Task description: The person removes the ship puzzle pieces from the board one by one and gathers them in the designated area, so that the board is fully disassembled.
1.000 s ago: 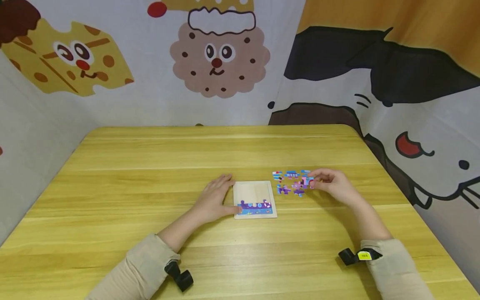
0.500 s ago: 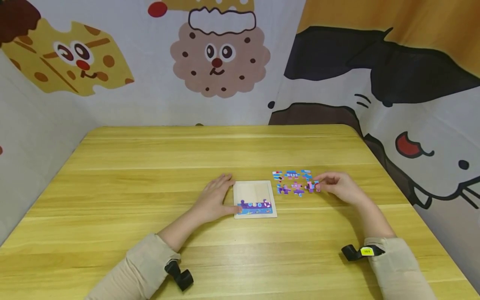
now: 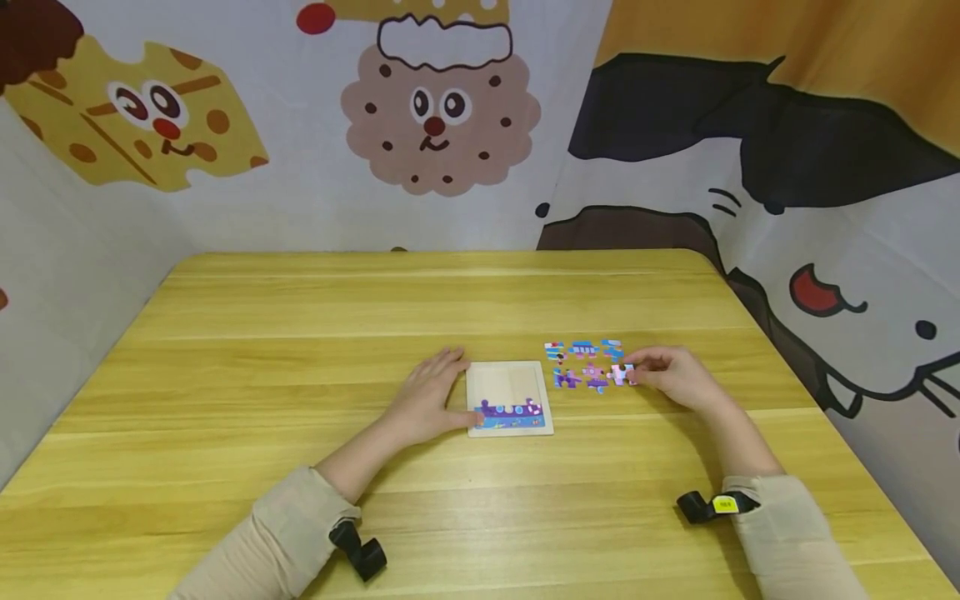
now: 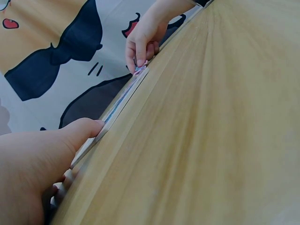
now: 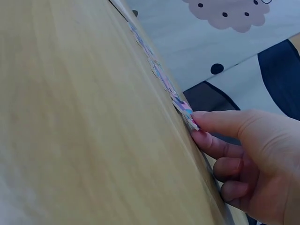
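My left hand (image 3: 429, 402) lies at the left edge of a square wooden puzzle tray (image 3: 548, 400), fingers spread and fairly straight, thumb resting over its front left corner. Joined purple and blue puzzle pieces (image 3: 512, 417) fill the tray's front part; behind them bare wood shows. To the tray's right, my right hand (image 3: 677, 379) pinches a pink and light-coloured puzzle piece (image 3: 620, 374) between thumb and index finger. In the right wrist view this puzzle piece (image 5: 186, 112) is seen nearly edge-on, low over the table, its far end beside the loose pieces.
Several loose puzzle pieces (image 3: 584, 350) lie just right of the tray, in pink, purple and blue. The wooden table (image 3: 360, 308) reaches back to a cartoon-printed cloth (image 3: 300, 167). Black camera mounts (image 3: 360, 552) sit on both wrists.
My right hand has moved slightly right and toward me with the puzzle piece. The piece has turned in its fingertips, showing a different orientation. My left hand and the tray have stayed put.
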